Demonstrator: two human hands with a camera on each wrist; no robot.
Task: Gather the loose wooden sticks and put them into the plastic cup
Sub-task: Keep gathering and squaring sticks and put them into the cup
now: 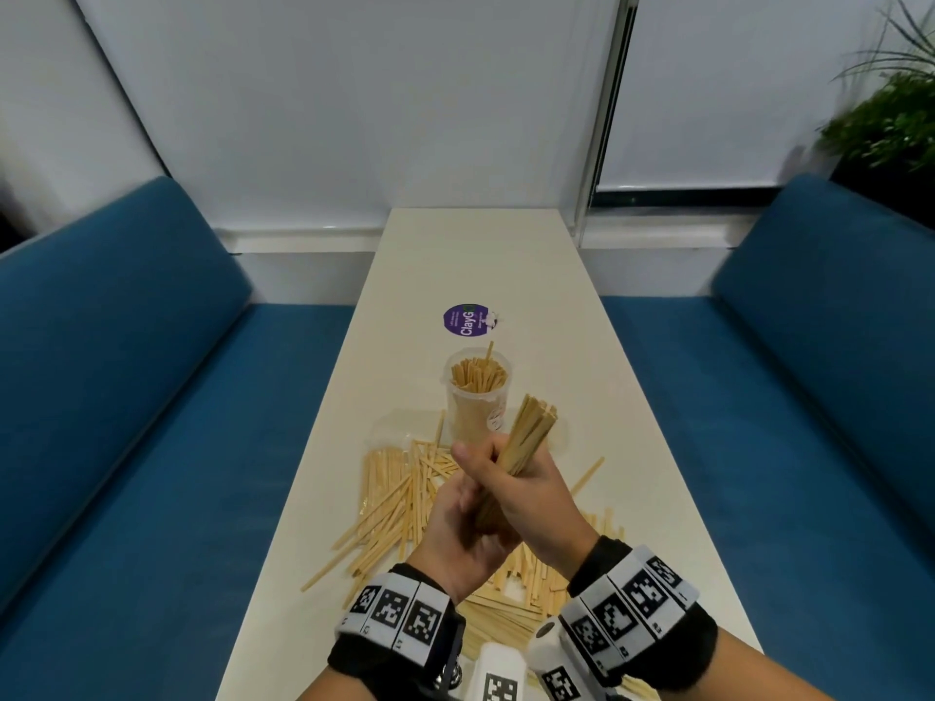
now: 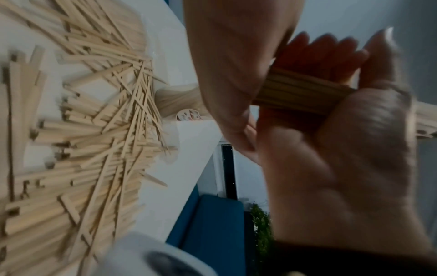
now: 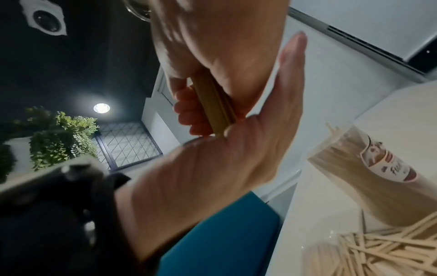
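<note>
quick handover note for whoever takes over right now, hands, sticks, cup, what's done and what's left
Left hand: grips the lower end of a bundle of sticks, held above the table.
Right hand: grip wrapped round the bundle's middle.
Plastic cup: upright just beyond the hands, already well filled with sticks.
Left: drop in this bundle, then gather the large loose pile still lying near and under the hands.

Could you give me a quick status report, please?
Both hands, left and right, grip one stick bundle. Cup part-filled. Many sticks still loose. Nothing blocking.
</note>
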